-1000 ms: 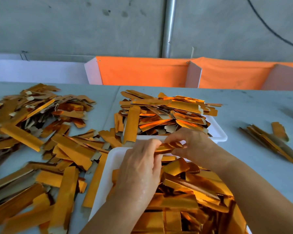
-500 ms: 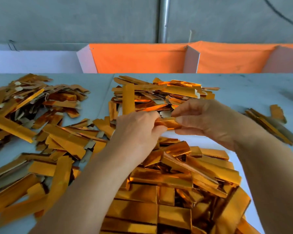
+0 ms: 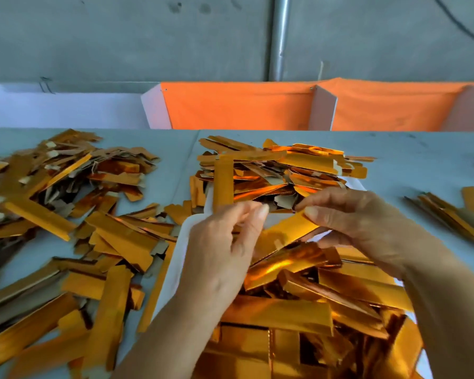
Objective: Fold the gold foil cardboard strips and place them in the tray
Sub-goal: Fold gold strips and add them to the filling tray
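Strip point(image 3: 288, 232) pinched by right hand point(image 3: 367, 225), left hand point(image 3: 225, 242) alongside.

Strip piles point(image 3: 66, 214) L; bare table point(image 3: 411, 170) R.

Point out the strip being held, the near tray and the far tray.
held strip point(image 3: 288, 231), head view, its gold face.
near tray point(image 3: 179, 247), head view, bare white left rim.
far tray point(image 3: 353, 184), head view, white right rim.

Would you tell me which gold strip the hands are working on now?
The flat gold strip pinched by the right hand above the near tray; every other strip lies loose in piles.
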The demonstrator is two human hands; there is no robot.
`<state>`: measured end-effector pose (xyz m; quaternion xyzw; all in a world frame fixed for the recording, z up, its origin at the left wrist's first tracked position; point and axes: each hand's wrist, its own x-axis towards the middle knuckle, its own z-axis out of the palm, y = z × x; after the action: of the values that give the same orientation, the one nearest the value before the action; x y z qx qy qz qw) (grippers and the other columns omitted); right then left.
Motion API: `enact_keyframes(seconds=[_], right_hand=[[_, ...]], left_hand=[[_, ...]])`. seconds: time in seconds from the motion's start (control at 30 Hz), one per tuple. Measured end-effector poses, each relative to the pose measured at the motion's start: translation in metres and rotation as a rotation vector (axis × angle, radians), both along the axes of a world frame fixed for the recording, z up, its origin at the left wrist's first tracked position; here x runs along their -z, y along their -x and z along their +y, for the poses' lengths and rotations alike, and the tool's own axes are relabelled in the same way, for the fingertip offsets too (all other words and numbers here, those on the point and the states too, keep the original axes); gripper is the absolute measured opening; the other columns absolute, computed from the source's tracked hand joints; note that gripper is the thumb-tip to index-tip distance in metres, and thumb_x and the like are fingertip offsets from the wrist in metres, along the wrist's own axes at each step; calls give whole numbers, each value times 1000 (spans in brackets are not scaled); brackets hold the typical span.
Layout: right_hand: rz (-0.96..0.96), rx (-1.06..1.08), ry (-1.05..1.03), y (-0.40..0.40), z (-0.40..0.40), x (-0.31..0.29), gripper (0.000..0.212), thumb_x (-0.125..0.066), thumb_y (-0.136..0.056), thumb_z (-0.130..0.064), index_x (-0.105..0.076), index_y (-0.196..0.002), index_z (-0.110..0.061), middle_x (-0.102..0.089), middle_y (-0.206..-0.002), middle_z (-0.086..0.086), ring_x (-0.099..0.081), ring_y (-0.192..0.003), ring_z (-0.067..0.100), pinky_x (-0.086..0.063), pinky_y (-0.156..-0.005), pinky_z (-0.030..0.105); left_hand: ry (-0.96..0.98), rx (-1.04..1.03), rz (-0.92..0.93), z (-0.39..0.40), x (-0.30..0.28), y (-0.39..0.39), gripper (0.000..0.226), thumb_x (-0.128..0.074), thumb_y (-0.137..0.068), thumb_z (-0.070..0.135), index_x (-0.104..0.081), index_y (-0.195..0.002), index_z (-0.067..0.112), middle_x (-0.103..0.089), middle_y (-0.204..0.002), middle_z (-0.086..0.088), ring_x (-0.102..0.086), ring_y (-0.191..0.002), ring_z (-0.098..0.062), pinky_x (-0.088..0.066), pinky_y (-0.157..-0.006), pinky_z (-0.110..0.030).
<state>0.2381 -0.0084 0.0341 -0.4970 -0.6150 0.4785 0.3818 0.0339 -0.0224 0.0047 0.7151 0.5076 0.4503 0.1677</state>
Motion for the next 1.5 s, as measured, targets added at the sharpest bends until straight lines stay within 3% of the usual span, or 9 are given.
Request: enact_keyframes(seconds=[0.33,0.43,0.6,0.8,0.93,1.13,1.27,1.4,1.5], right_hand=[[-473,-132,226,1,11,-8,14,-60,-92,-27,-68,-83,-19,-65,-68,3,-58,-60,14,-43,-53,19],[-546,-133,206,0,10,-11,17,-58,-92,-34,-68,-87,-20,-64,-71,4,-55,-56,12,-42,-53,19],[-634,4,94,0,15,-16,11,-56,-93,-37,-65,-91,-30,-67,-81,2,-64,-61,11,-49,-59,20],[-610,169,-91,15,17,-15,14,-57,-94,-26,-62,-81,-30,-65,-74,-8,-65,-62,2,-46,-50,10],[-502,271,-178,23,14,-4,15,-57,-94,-20,-64,-84,-29,-66,-77,-11,-66,-65,-1,-48,-50,9],[-209,359,-158,26,13,-2,13,-56,-95,-17,-66,-89,-23,-69,-79,-4,-67,-70,3,-51,-55,12],[161,288,-57,24,9,-7,16,-56,-94,-21,-71,-99,-16,-74,-82,-4,-69,-76,9,-52,-57,16],[396,160,15,24,6,-9,27,-61,-84,-34,-75,-99,-16,-74,-99,6,-67,-76,11,-50,-55,18],[487,53,55,25,5,-10,39,-66,-75,-36,-73,-107,-14,-72,-105,7,-63,-70,9,-47,-51,17]], left_hand=[[187,-279,149,6,9,10,26,-39,-96,43,-61,-95,29,-52,-70,19,-50,-65,5,-35,-50,-9],[165,-328,135,10,-3,15,26,-43,-96,37,-63,-106,24,-52,-79,21,-49,-71,1,-38,-62,-12],[265,-383,318,51,-29,26,31,-46,-96,35,-54,-122,20,-57,-118,-6,-52,-106,-24,-44,-85,-38],[347,-248,299,76,-9,10,39,-57,-90,42,-53,-125,26,-55,-116,-3,-50,-109,-24,-45,-88,-37],[309,-304,353,75,0,4,34,-64,-87,35,-56,-120,31,-58,-108,2,-50,-108,-24,-45,-87,-39],[188,-239,-42,67,-23,11,34,-54,-91,3,-52,-117,24,-59,-112,-1,-56,-103,-18,-48,-79,-27],[137,-95,-277,45,-45,6,49,-60,-89,5,-41,-124,34,-65,-97,11,-60,-84,-1,-42,-48,-4],[324,101,-443,20,-42,1,46,-55,-91,4,-55,-106,48,-69,-87,21,-65,-77,-1,-50,-57,-14],[411,141,-429,6,-33,-5,47,-49,-94,7,-58,-116,48,-68,-97,20,-63,-90,-2,-53,-73,-23]])
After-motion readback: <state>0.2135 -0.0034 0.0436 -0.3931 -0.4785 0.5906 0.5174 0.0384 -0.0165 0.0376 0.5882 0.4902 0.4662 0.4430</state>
